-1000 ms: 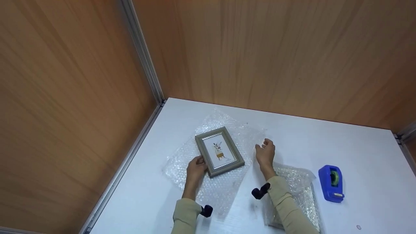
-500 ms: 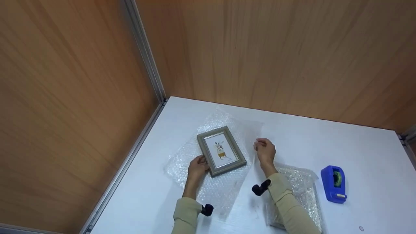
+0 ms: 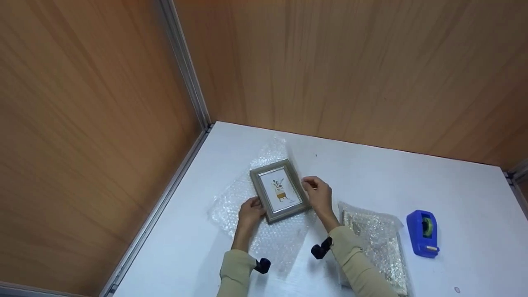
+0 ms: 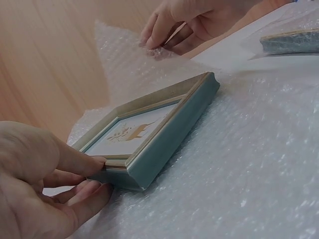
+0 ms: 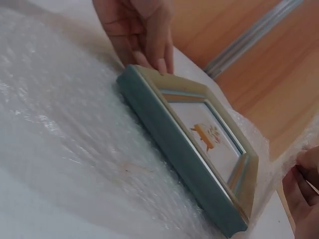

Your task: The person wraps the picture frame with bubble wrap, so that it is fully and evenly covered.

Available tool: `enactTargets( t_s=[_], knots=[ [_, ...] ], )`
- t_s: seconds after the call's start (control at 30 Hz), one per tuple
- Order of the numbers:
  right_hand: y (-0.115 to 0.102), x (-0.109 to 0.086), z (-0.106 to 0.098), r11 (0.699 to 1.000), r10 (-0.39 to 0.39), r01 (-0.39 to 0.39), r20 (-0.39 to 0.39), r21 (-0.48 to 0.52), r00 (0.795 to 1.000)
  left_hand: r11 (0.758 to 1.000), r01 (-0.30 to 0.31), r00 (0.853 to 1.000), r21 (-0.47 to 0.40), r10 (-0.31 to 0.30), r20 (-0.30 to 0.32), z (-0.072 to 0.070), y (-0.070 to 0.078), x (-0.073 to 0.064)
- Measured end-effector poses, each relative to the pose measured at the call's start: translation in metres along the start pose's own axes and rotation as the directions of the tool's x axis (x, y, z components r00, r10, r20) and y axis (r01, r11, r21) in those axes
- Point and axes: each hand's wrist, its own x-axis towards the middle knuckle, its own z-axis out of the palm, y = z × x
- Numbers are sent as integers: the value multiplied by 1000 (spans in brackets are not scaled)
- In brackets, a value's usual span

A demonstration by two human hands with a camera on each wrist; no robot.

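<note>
A picture frame [image 3: 270, 206] with a small plant drawing lies face up and at a slant on a sheet of bubble wrap [image 3: 235, 206]. My left hand [image 3: 251, 214] grips the frame's left edge, thumb on top and fingers at its side, as the left wrist view shows. With thumb and fingertips my right hand [image 3: 319, 196] pinches the right part of the bubble wrap. In the left wrist view that lifted flap [image 4: 129, 64] stands up beside the frame's far side, under the right hand [image 4: 187, 25].
To the right lies a bubble-wrapped package [image 3: 379, 239], partly under the right sleeve. Farther right stands a blue tape dispenser [image 3: 420, 235] on the white table [image 3: 466, 198]. Wood panels [image 3: 350, 74] close off the back and left.
My right hand has moved left toward the picture frame, bringing the right part of the bubble wrap up and inward. My left hand has kept its hold on the frame.
</note>
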Motion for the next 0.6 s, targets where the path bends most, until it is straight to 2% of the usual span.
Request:
enactTargets(
  t_s=[0.13,0.33,0.5,0.6],
  knots=[
    [1,-7,11,997,-66,68,43,-46,997,1000,-20,1000,11,20,-10,1,-1,-1],
    [3,-16,18,986,-103,118,126,-114,987,999,-48,999,-11,48,4,3,-2,-4],
    [5,-19,20,962,-156,190,175,-196,972,993,-76,996,-85,79,34,1,-4,-6],
    [7,-21,23,942,-182,224,182,-249,966,994,-77,996,-81,80,28,1,-4,-6]
  ],
)
